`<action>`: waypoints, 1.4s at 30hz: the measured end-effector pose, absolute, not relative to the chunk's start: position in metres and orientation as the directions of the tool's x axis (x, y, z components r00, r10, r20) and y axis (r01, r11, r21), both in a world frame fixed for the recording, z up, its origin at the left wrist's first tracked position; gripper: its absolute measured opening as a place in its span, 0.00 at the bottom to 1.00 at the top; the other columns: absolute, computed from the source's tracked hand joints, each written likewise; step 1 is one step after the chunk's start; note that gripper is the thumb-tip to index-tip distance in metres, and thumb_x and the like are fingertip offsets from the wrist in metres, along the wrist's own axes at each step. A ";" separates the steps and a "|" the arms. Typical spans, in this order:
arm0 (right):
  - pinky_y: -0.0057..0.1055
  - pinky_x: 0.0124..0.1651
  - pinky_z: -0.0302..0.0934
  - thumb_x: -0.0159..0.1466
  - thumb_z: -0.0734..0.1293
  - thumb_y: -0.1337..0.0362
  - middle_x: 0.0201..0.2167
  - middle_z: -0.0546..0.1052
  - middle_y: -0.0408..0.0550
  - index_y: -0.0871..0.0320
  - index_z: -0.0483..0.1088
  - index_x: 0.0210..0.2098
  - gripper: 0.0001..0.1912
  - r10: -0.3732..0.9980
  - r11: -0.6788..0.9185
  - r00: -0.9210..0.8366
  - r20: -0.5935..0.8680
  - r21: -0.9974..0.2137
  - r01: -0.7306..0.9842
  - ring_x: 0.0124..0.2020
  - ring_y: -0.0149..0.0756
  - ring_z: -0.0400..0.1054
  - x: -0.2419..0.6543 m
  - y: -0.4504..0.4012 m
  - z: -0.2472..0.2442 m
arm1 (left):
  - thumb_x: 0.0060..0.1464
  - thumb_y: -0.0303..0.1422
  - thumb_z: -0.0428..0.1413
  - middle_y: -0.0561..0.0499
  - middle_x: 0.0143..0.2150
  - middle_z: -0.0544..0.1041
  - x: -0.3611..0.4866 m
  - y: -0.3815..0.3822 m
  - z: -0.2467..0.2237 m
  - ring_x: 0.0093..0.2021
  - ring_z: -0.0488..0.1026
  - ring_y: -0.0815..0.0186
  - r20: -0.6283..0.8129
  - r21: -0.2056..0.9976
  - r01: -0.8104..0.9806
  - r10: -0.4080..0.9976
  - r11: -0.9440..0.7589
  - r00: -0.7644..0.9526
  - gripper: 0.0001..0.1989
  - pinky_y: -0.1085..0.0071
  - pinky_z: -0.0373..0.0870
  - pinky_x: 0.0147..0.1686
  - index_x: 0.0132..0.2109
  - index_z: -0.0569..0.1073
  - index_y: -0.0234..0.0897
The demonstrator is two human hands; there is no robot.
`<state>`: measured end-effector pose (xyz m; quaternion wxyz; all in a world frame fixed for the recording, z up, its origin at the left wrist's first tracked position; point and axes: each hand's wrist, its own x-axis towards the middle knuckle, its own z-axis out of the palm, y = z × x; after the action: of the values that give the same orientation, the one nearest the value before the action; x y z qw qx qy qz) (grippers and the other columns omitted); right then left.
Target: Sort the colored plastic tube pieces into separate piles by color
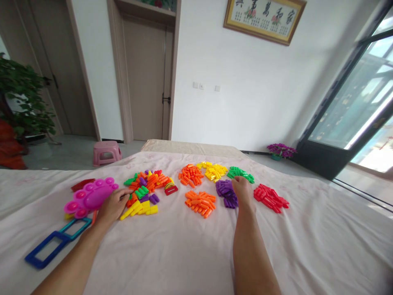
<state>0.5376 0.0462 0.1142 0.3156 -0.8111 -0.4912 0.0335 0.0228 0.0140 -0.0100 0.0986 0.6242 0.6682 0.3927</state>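
Purple pile (225,191), open cloth (199,250) in front

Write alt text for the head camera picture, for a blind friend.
A person's left hand is at a mixed pile of colourful pieces; their right hand is by a purple pile, with more single-colour piles around it on pale cloth.

Free cloth (172,250) (nearer orange pile (201,203) beyond)
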 end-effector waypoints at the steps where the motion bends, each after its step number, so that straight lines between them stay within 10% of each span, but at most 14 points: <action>1: 0.32 0.45 0.63 0.63 0.62 0.60 0.50 0.79 0.58 0.57 0.76 0.53 0.22 0.794 -0.324 0.539 0.280 -0.555 0.766 0.50 0.46 0.73 0.538 0.046 0.116 | 0.55 0.40 0.49 0.47 0.50 0.81 0.023 0.014 -0.010 0.53 0.76 0.57 0.361 0.646 0.758 0.911 -0.091 -0.199 0.19 0.67 0.69 0.54 0.46 0.80 0.39; 5: 0.34 0.50 0.64 0.63 0.61 0.62 0.50 0.79 0.55 0.58 0.76 0.52 0.21 0.815 -0.119 0.428 0.389 -0.611 0.782 0.50 0.43 0.73 0.516 0.052 0.128 | 0.56 0.40 0.49 0.48 0.51 0.81 0.023 0.014 -0.010 0.53 0.75 0.57 0.352 0.647 0.759 0.913 -0.079 -0.205 0.19 0.66 0.68 0.55 0.47 0.80 0.40; 13: 0.28 0.46 0.64 0.62 0.65 0.69 0.40 0.82 0.46 0.55 0.80 0.43 0.13 0.895 0.444 -0.323 0.307 -0.552 0.706 0.42 0.36 0.75 0.382 0.037 0.118 | 0.57 0.38 0.48 0.47 0.52 0.80 0.032 0.009 -0.002 0.54 0.74 0.59 0.350 0.662 0.746 0.909 -0.068 -0.228 0.20 0.65 0.67 0.56 0.48 0.80 0.38; 23: 0.32 0.62 0.56 0.67 0.60 0.73 0.60 0.73 0.46 0.50 0.70 0.60 0.24 0.649 0.759 -0.700 0.297 -0.322 0.567 0.60 0.37 0.65 0.298 0.015 0.061 | 0.55 0.31 0.48 0.47 0.50 0.80 0.035 0.005 0.005 0.53 0.74 0.60 0.364 0.654 0.752 0.905 -0.080 -0.220 0.18 0.65 0.68 0.56 0.46 0.80 0.39; 34: 0.29 0.45 0.60 0.62 0.66 0.65 0.48 0.75 0.50 0.53 0.73 0.52 0.18 0.763 0.647 -0.592 0.262 -0.313 0.695 0.47 0.38 0.69 0.306 0.008 0.079 | 0.56 0.33 0.48 0.46 0.49 0.80 0.037 0.004 0.006 0.53 0.74 0.60 0.383 0.653 0.751 0.899 -0.101 -0.213 0.18 0.65 0.68 0.55 0.45 0.81 0.38; 42: 0.30 0.51 0.61 0.61 0.66 0.66 0.49 0.74 0.53 0.56 0.73 0.54 0.21 0.905 0.297 -0.083 0.417 -0.480 0.825 0.48 0.38 0.69 0.394 0.049 0.115 | 0.57 0.35 0.48 0.46 0.51 0.79 0.030 0.010 -0.002 0.53 0.74 0.59 0.333 0.662 0.747 0.918 -0.066 -0.214 0.18 0.65 0.68 0.56 0.47 0.80 0.38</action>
<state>0.3936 0.0490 0.1153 0.3326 -0.5896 -0.7336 0.0598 0.0296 0.0102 -0.0017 0.1099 0.6170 0.6746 0.3900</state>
